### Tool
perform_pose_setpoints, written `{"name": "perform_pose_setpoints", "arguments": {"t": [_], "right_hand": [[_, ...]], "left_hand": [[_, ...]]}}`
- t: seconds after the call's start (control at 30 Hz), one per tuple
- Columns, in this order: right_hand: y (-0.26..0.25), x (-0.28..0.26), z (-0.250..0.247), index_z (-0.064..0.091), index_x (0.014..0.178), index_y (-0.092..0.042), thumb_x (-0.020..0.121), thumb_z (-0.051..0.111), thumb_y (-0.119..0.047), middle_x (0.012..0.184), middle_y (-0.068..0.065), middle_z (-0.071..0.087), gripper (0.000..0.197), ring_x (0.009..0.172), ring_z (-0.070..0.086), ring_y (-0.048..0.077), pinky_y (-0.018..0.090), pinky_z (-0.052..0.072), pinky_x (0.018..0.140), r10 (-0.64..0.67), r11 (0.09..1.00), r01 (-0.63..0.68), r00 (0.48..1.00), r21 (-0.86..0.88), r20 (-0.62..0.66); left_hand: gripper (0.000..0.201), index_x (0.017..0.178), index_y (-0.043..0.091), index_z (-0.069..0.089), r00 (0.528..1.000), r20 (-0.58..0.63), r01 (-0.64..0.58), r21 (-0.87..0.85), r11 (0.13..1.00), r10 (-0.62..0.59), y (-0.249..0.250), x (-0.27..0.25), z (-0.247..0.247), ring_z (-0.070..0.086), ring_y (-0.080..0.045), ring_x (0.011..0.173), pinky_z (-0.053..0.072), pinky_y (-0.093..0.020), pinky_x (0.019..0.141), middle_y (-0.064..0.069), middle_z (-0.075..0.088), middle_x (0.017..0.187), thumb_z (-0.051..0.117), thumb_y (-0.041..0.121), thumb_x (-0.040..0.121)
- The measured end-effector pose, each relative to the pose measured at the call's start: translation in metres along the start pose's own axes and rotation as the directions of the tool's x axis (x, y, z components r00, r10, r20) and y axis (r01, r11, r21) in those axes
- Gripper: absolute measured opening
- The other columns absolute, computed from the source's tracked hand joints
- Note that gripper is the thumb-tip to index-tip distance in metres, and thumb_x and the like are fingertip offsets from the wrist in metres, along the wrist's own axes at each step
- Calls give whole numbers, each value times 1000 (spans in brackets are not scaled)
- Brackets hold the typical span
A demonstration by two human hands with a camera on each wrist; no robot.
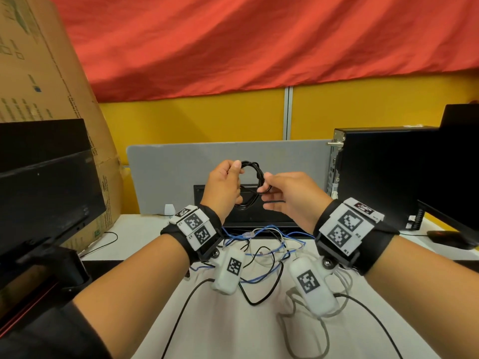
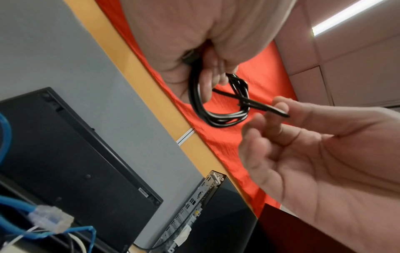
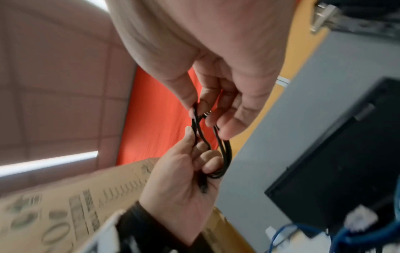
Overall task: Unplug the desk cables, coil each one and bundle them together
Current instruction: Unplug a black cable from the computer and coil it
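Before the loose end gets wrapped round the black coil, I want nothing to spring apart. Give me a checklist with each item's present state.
1. Left hand grips the black coil: ok; fingers curl round its loops.
2. Right hand holds the loose end: ok; pinched at the fingers.
3. Loops lie together: ok; they sit as one ring in the left wrist view.
4. Coil clear of the desk: ok; held in the air above the cable tangle.
5. Enough loose end for a wrap: cannot tell; only a short stretch shows.
6. Other cables coiled: not ok; blue, white and black ones lie loose on the desk.
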State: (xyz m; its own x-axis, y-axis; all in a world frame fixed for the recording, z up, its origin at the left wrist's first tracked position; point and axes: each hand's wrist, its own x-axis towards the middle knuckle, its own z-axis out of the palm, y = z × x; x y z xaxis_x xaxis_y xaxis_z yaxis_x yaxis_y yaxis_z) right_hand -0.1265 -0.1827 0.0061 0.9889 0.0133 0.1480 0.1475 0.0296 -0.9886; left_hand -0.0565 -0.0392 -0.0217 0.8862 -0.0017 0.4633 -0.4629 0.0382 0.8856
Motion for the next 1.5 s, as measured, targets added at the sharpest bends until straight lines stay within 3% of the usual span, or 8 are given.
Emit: {"name": "perform_pose_setpoints", "arguments": {"t": [0.2, 0.37, 0.63, 0.87, 1.1, 1.27, 1.37, 1.5], "right_hand": [[0, -3, 0, 54, 73, -9, 101, 46, -18, 75, 11, 62, 30, 80, 61, 25, 41, 50, 90, 25, 967, -11, 998, 256, -53], [-8, -3, -3, 52, 75, -6, 101, 47, -16, 61, 5, 47, 28, 60, 52, 19, 36, 53, 73, -47, 909, 74, 996, 410, -75], [-5, 6, -27, 69, 95, -6, 98, 49, -11, 61, -1, 41, 20, 45, 28, 8, 20, 23, 39, -88, 988, 85, 996, -130, -17], [8, 21, -47, 72, 100, -15, 96, 55, -17, 93, 1, 62, 18, 94, 53, 18, 28, 40, 81, -516, 374, 344, 849, -861, 114], [30, 29, -49, 71, 100, -4, 95, 54, -11, 89, 10, 64, 19, 80, 61, 27, 39, 51, 74, -650, 217, 446, 730, -869, 212], [41, 27, -36, 75, 82, -19, 91, 60, -10, 61, -6, 68, 20, 59, 66, 6, 18, 53, 60, -564, 635, 441, 826, -634, 9], [39, 22, -24, 75, 77, -18, 90, 61, -2, 70, 3, 73, 25, 66, 72, 16, 25, 58, 66, -336, 932, 315, 936, -181, -102], [27, 14, -18, 66, 101, 8, 94, 51, -1, 91, 23, 71, 19, 76, 72, 26, 29, 59, 67, -84, 950, 89, 996, 300, -30]], "left_hand": [[26, 82, 17, 56, 998, 51, -36, 5, 999, 36, 3, 2, 0, 33, -7, 42, 39, -25, 43, 12, 36, 49, 42, 26, 103], [26, 83, 18, 60, 998, 43, -46, 51, 998, 44, 3, 2, -4, 53, -11, 48, 49, -23, 51, 4, 48, 59, 42, 21, 103], [31, 80, 7, 52, 993, -14, 119, -127, 985, -121, 4, 1, -9, 44, -11, 52, 48, -29, 60, -2, 42, 65, 33, 10, 104], [26, 86, 11, 54, 964, 139, 262, -339, 903, -227, 12, -8, -6, 26, -8, 46, 30, -22, 47, 6, 27, 58, 49, 32, 100], [24, 95, 8, 57, 945, 274, 277, -381, 882, -178, 18, -14, 7, 20, -6, 44, 26, -19, 42, 9, 23, 52, 49, 31, 100], [23, 94, 9, 53, 958, 242, 252, -469, 846, -151, 14, -18, 19, 22, -5, 42, 28, -18, 41, 9, 25, 50, 46, 29, 101], [22, 93, 10, 53, 972, 180, 222, -500, 837, -150, 11, -17, 23, 22, -5, 42, 29, -18, 41, 8, 25, 50, 46, 28, 102], [22, 93, 10, 53, 981, 119, 193, -505, 841, -154, 7, -15, 22, 24, -6, 41, 31, -18, 40, 7, 25, 49, 45, 28, 102]]}}
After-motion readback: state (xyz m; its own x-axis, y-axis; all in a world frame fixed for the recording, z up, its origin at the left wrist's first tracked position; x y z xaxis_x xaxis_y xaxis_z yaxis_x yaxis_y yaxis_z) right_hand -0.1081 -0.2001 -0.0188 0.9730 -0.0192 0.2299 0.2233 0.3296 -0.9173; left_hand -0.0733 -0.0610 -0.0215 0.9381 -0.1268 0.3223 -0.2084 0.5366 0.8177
